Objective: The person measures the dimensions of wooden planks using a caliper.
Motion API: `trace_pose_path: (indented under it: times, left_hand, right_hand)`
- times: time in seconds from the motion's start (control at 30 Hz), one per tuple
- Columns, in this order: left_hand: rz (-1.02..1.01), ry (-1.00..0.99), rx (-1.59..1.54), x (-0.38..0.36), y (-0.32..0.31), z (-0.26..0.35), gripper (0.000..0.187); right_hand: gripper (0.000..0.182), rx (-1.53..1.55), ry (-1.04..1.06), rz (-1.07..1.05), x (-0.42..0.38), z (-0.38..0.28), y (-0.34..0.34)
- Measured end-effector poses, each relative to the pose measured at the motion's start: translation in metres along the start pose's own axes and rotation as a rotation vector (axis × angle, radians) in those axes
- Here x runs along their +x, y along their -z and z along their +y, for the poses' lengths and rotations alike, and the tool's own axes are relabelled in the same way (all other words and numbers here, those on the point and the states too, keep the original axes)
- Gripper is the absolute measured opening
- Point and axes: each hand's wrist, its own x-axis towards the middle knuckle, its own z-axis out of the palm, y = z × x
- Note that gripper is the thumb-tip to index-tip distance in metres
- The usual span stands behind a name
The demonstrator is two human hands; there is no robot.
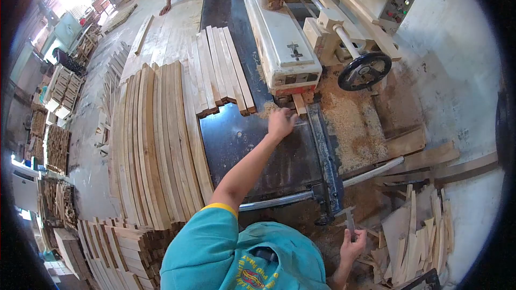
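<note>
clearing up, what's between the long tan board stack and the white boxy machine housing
A shorter bundle of pale wooden strips and dark tabletop, in the head view.

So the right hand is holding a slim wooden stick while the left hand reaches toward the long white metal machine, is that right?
Not quite: the right hand holds a slim grey metal tool, not wood, as the head view shows. The left hand does reach toward the long white metal machine.

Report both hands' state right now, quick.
Left hand: fingers partly curled near the strip at the machine; whether it grips cannot be told.
Right hand: closed on a caliper.
</note>
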Motion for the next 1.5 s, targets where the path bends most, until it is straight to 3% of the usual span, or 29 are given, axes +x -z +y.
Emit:
trace_pose_path:
  times: [0.07, 0.13, 0.27, 0.37, 0.43, 0.53, 0.67, 0.73, 0.77, 0.8, 0.87, 0.9, 0.97, 1.03, 1.17, 1.23, 1.5]
  left_hand:
    - [0.304, 0.100, 0.360, -0.010, 0.039, 0.008, 0.062]
    - [0.522, 0.217, 0.407, -0.005, 0.062, -0.004, 0.056]
    - [0.539, 0.279, 0.580, 0.013, 0.065, -0.043, 0.054]
    - [0.500, 0.179, 0.595, 0.023, 0.066, -0.040, 0.058]
    - [0.360, 0.246, 0.435, 0.035, 0.072, -0.032, 0.044]
    - [0.328, 0.408, 0.233, 0.068, 0.067, -0.047, 0.046]
    - [0.385, 0.583, 0.161, 0.079, 0.083, -0.064, 0.045]
    - [0.071, 0.492, -0.140, 0.064, 0.111, -0.070, 0.037]
    - [0.117, 0.498, -0.575, 0.049, 0.111, -0.070, 0.033]
    - [0.117, 0.500, -0.570, 0.034, 0.111, -0.072, 0.033]
    - [0.057, 0.475, -1.304, 0.004, 0.115, -0.071, 0.034]
    - [0.032, 0.544, -1.393, -0.013, 0.123, -0.052, 0.031]
    - [0.045, 0.514, -1.472, -0.042, 0.124, -0.040, 0.037]
    - [0.095, 0.452, -1.454, -0.064, 0.116, -0.036, 0.058]
    - [0.218, 0.456, -1.435, -0.111, 0.112, -0.021, 0.056]
    - [0.192, 0.582, -1.450, -0.142, 0.114, -0.003, 0.048]
    - [0.182, 0.454, -1.327, -0.308, 0.069, 0.045, 0.035]
  right_hand:
    - [0.046, 0.003, -0.009, 0.022, -0.004, -0.004, 0.001]
    - [0.047, 0.008, -0.042, 0.035, -0.008, -0.007, 0.002]
    - [0.047, -0.020, -0.019, 0.096, -0.020, 0.004, -0.002]
    - [0.048, 0.008, -0.169, 0.011, -0.026, 0.019, -0.007]
    - [0.049, -0.006, -0.110, 0.022, -0.024, 0.003, -0.003]
    - [0.049, 0.003, -0.187, -0.034, -0.024, -0.002, 0.002]
    - [0.048, -0.040, -0.110, 0.011, -0.025, -0.009, 0.006]
    - [0.047, -0.015, -0.151, 0.006, -0.026, -0.022, 0.011]
    - [0.047, -0.013, -0.154, 0.003, -0.028, -0.016, 0.011]
    - [0.046, -0.028, -0.128, 0.016, -0.032, -0.004, 0.009]
    - [0.045, -0.042, -0.103, 0.021, -0.035, 0.014, 0.005]
    - [0.044, -0.030, -0.095, 0.019, -0.036, 0.023, 0.003]
    - [0.043, -0.018, -0.085, 0.005, -0.038, 0.022, 0.008]
    - [0.041, 0.045, -0.043, -0.067, -0.026, -0.002, 0.014]
    - [0.040, 0.104, -0.053, -0.136, -0.018, 0.001, 0.019]
    - [0.053, 0.131, -0.001, -0.170, -0.013, 0.011, 0.020]
    - [0.051, 0.228, 0.077, -0.234, -0.006, 0.057, 0.023]
